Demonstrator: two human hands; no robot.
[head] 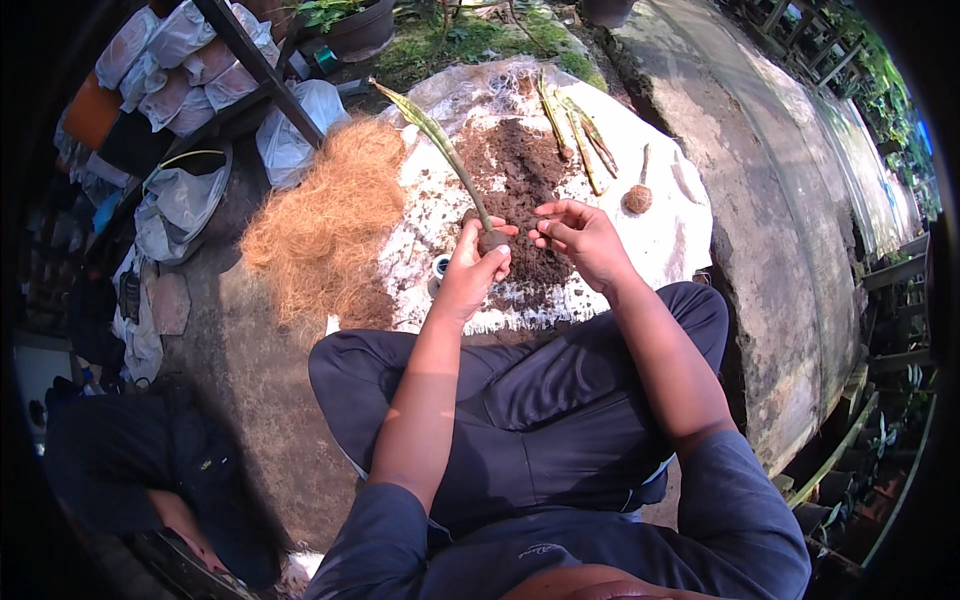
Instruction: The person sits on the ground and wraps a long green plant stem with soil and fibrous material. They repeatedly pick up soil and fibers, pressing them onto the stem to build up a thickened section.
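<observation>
My left hand [480,262] grips the base of a long, upright snake plant leaf [442,142], where a dark clump of soil [491,240] shows between the fingers. To its right, my right hand [574,244] is raised over the soil with curled fingers; whether something small is pinched in the fingertips cannot be told. Dark loose soil [517,165] lies on a white woven sheet [675,225]. A heap of orange-brown coconut fibre [330,210] is at the left. A spool [441,265] stands beside my left wrist.
Several long leaves [577,139] lie at the sheet's upper right, near a fibre-wrapped ball with a short stem [638,198]. Filled plastic bags [172,60] are stacked at upper left behind a dark metal bar [259,71]. Another person [150,465] sits at lower left.
</observation>
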